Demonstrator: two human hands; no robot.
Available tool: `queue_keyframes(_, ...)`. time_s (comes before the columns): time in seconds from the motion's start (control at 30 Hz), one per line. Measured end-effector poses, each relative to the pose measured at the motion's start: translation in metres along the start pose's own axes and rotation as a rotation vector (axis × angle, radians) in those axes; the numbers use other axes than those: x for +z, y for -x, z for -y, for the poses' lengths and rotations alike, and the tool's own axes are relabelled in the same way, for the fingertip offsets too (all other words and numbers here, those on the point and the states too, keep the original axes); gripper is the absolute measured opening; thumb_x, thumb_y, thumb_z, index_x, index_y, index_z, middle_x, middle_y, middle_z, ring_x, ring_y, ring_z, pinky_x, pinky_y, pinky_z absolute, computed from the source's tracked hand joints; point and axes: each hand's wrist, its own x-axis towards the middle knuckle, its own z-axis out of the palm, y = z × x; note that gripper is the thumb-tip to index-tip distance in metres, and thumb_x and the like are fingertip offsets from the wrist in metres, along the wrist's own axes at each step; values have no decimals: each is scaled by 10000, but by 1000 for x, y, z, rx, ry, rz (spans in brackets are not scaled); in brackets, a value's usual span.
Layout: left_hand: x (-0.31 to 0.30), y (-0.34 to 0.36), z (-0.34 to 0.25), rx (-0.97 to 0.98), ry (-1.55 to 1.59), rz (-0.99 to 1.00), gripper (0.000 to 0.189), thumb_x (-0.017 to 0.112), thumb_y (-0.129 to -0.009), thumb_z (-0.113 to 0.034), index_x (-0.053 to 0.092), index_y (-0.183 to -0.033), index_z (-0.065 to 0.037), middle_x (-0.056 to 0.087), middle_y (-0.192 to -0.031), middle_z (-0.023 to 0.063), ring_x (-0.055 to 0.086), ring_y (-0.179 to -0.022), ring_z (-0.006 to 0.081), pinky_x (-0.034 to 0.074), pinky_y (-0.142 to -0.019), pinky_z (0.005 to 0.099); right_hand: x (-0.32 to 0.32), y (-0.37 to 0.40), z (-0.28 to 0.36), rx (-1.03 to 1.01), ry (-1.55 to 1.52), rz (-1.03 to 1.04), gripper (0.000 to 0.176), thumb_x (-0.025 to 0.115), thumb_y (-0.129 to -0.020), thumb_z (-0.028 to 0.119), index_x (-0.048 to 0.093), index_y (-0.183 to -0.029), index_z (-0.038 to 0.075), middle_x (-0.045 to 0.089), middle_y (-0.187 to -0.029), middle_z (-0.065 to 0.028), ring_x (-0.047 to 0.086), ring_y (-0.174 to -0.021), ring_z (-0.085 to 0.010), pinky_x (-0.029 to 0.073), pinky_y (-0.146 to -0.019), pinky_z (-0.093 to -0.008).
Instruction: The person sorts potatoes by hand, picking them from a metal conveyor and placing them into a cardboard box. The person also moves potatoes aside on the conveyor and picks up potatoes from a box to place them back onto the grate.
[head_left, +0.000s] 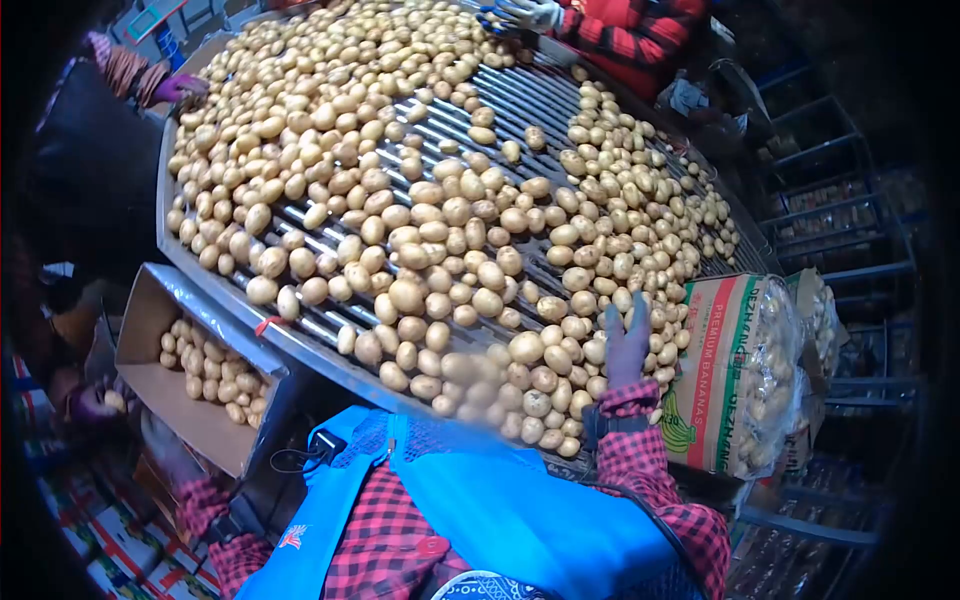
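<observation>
My right hand (pixel 627 345), in a purple glove, lies among the potatoes (pixel 440 225) at the near right of the metal sorting table. Its fingers are stretched out and apart, and no potato shows in its grip. Low on the left, my left hand (pixel 168 447) is beside the outer wall of an open cardboard box (pixel 195 425). Motion smears it, so its fingers and anything in them cannot be made out. Inside that box lies a heap of potatoes (pixel 215 370). A few potatoes near the table's front edge are blurred.
Metal bars (pixel 535 95) show between potatoes. A banana carton (pixel 715 375) with bagged potatoes stands at right. Co-workers' gloved hands appear at the upper left (pixel 180 88), top (pixel 530 14) and lower left (pixel 95 402). Blue metal racks (pixel 830 215) stand far right.
</observation>
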Motion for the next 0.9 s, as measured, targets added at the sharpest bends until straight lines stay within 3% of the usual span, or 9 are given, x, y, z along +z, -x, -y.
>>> queue_keyframes(0.13,183,111,-26,374,-459,973,586,680,-878,-198,462,-1388,-7,488,-1403,179,475,-1280,283,364,-1090,398,-2,-61,-53,232,362,-209,639,654,-915,364,441,-1395,1,430,-1435,-231,388,-1356,-356,363,-1093,-455)
queue_keyframes(0.17,221,137,-8,869,-519,1209,620,726,-843,-276,497,-1351,-7,476,-1400,220,473,-1284,363,364,-1088,439,0,-71,-59,347,481,-166,661,636,-920,409,437,-1396,-4,412,-1450,-232,377,-1364,-351,355,-1098,-460)
queue_keyframes(0.23,282,208,-4,1090,-703,1509,647,712,-803,-329,508,-1373,-100,458,-1418,206,398,-1337,424,275,-1138,521,10,-80,-70,388,304,-188,720,615,-920,460,406,-1419,-16,386,-1471,-238,377,-1362,-362,351,-1106,-446)
queue_keyframes(0.4,370,241,71,1675,-1163,1297,716,635,-837,-438,385,-1469,-210,336,-1512,186,297,-1387,451,146,-1138,650,47,-93,-70,276,-138,-149,727,689,-885,379,408,-1423,-21,428,-1433,-238,438,-1309,-303,387,-1072,-384)
queue_keyframes(0.57,503,221,74,1495,-1075,1321,715,640,-825,-459,373,-1472,-314,189,-1581,185,176,-1419,522,157,-1126,661,113,-103,-15,-77,26,-273,597,773,-790,343,564,-1222,-11,557,-1193,-251,531,-1148,-337,477,-902,-452)
queue_keyframes(0.67,561,178,42,1285,-1301,1187,683,628,-828,-555,444,-1433,-296,253,-1555,180,177,-1429,487,220,-1110,631,169,-145,50,158,-30,-36,711,733,-807,391,488,-1325,-30,456,-1359,-268,467,-1213,-452,367,-1074,-487)
queue_keyframes(0.73,574,144,29,1432,-1345,1112,660,626,-855,-497,446,-1440,-249,304,-1530,211,240,-1428,419,251,-1133,540,217,-146,88,-154,-98,-153,681,716,-842,402,498,-1329,-21,539,-1294,-239,505,-1220,-374,395,-1041,-457)
queue_keyframes(0.83,567,90,24,1295,-1056,1119,660,646,-869,-434,457,-1439,-161,326,-1517,240,313,-1400,412,281,-1143,436,188,-157,133,297,-986,307,778,682,-886,442,387,-1443,-13,461,-1431,-212,434,-1324,-277,361,-1093,-388)
queue_keyframes(0.9,527,55,19,1138,-810,1140,635,666,-879,-351,466,-1432,-111,345,-1512,232,350,-1385,396,286,-1142,410,132,-139,111,180,-841,121,654,615,-940,365,408,-1435,-9,477,-1419,-187,444,-1306,-245,373,-1079,-362)
